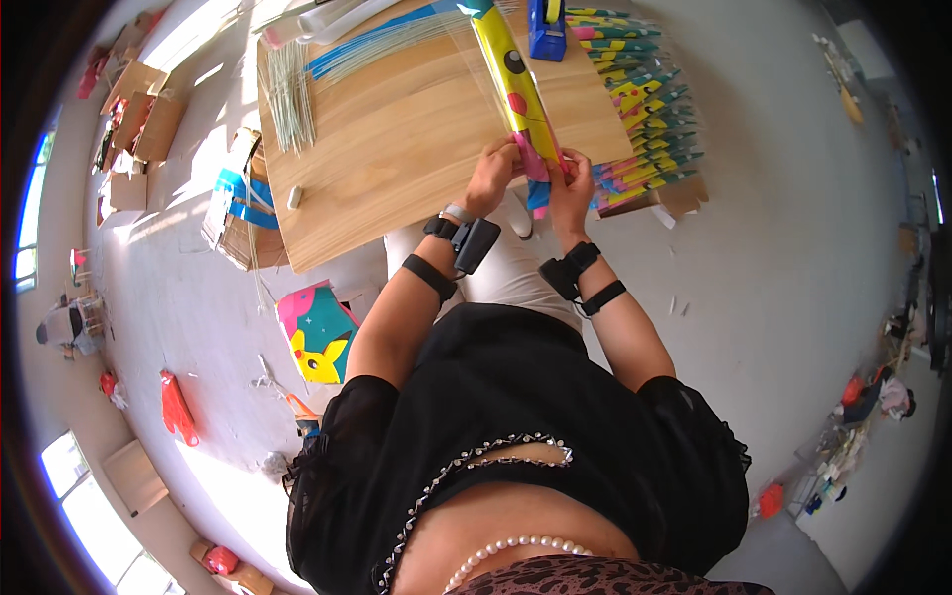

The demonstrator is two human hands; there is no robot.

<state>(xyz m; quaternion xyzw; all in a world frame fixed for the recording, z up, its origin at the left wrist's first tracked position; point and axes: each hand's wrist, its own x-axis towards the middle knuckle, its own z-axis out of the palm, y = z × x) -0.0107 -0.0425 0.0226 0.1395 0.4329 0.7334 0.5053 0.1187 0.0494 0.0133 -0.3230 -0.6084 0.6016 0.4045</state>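
Observation:
A long, narrow folded printed sheet point(514, 74) in yellow, pink and teal, with a cartoon face on it, slants over the right part of the wooden table point(397, 129). Clear film shows along its left side. At its near end my left hand point(493, 177) grips the pink part from the left. My right hand point(570, 190) closes on the same end from the right, fingertips pinching its edge. A short blue and pink tail of the sheet hangs between my hands, below the fingers. Both hands are over the table's near right edge.
Several similar folded bundles point(650, 129) are stacked right of the table. A blue tape dispenser point(546, 30) stands at the far edge. Thin pale rods point(290, 99) lie at the left, near a small white piece point(295, 197). A printed sheet point(319, 337) is below the table, left of me.

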